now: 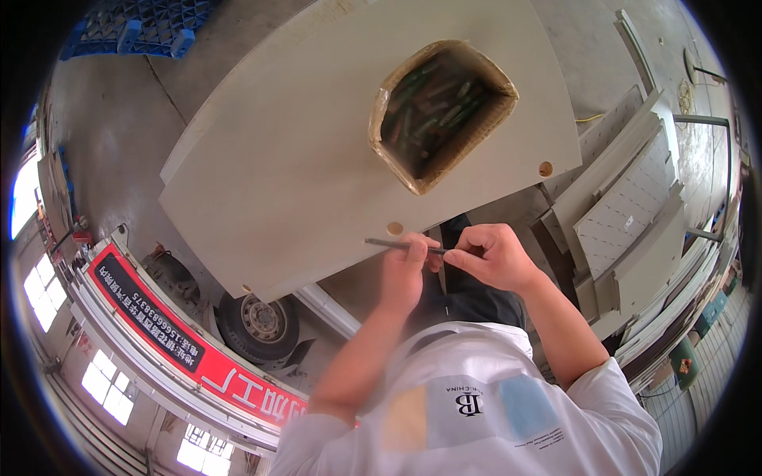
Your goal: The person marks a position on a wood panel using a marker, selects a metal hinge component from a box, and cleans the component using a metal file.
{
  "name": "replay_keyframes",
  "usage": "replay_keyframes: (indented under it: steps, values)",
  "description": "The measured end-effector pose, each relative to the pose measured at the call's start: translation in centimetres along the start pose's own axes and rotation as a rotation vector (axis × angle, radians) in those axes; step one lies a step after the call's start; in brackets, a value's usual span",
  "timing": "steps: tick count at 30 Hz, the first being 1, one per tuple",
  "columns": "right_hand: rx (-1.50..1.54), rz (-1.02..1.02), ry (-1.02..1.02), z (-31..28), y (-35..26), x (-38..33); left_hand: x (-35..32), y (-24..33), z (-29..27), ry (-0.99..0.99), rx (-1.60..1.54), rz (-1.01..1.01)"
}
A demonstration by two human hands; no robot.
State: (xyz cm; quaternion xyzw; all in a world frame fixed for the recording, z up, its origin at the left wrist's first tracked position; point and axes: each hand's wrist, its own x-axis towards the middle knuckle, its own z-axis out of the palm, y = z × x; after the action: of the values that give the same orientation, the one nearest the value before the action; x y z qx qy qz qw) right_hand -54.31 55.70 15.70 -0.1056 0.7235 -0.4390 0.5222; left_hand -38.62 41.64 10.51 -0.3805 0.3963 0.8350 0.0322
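A thin dark rod (387,243) with a lighter tip at its left end lies level in front of me, above the near edge of the pale board (294,159). Around its middle, my left hand (406,270) is closed in a pinch. At the rod's right end my right hand (494,255) grips it between thumb and fingers. What kind of rod it is, I cannot make out. On the board stands an open-topped cardboard box (384,101) holding several slim green and brownish pieces, dim and blurred.
The board has round holes (394,228) along its near edge. Stacked panels (627,206) lean at the right. At the lower left are a vehicle wheel (258,319) and a red banner (214,377). A blue plastic pallet (147,28) lies at the far left.
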Motion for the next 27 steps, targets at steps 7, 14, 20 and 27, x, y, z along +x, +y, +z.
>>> replay_keyframes:
  steps: [7,14,20,27]
  values:
    - [0.159,-0.129,0.051,3.3,0.9,0.9,0.2,0.3,-1.6,0.028,-0.325,-0.122]
    - [0.316,-0.154,0.079,5.2,1.0,0.4,0.0,2.1,-1.1,0.135,-0.274,-0.087]
    - [0.013,-0.173,-0.098,3.6,3.5,-1.0,4.6,3.2,-5.5,0.213,-0.134,0.169]
    - [-0.960,-0.050,-0.300,3.5,4.2,-2.9,9.1,3.9,-12.8,0.313,0.270,0.175]
